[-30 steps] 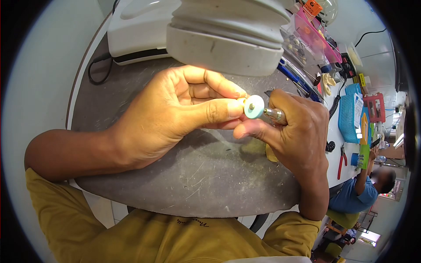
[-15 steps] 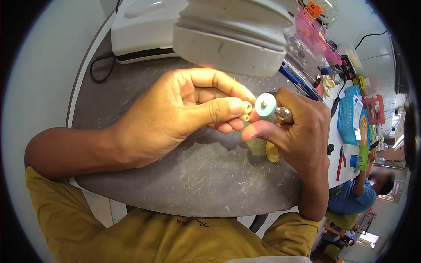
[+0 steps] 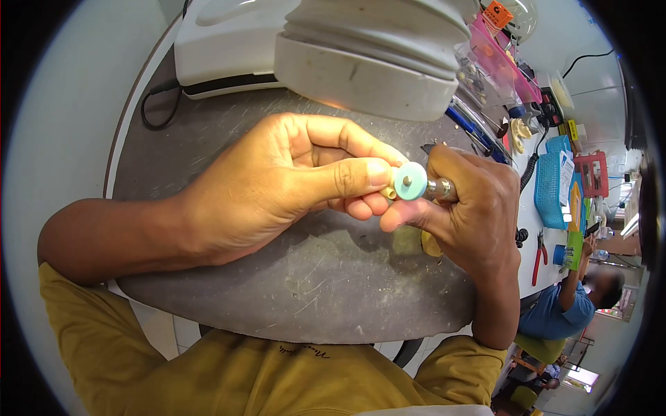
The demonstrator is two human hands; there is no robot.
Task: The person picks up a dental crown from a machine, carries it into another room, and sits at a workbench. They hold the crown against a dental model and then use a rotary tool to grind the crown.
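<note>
My left hand pinches small cream-coloured dental crowns between thumb and fingertips. One hollow end faces right; the rest sits behind the fingers and the disc. My right hand is wrapped round a rotary handpiece, mostly covered by the palm. On its metal tip is a pale blue-green grinding disc, which overlaps the crowns in this view. The right thumb reaches under the disc toward the left fingertips. Below the right hand, a yellow piece lies on the grey bench top.
A grey ribbed duct hangs close above my hands. At the back left stands a white machine. Blue pens, a dental model, blue baskets and red pliers lie rightward. Another person sits far right.
The disc has moved slightly left and down and now overlaps the crowns, where before it stood just to their right. My left hand is nearly still.
</note>
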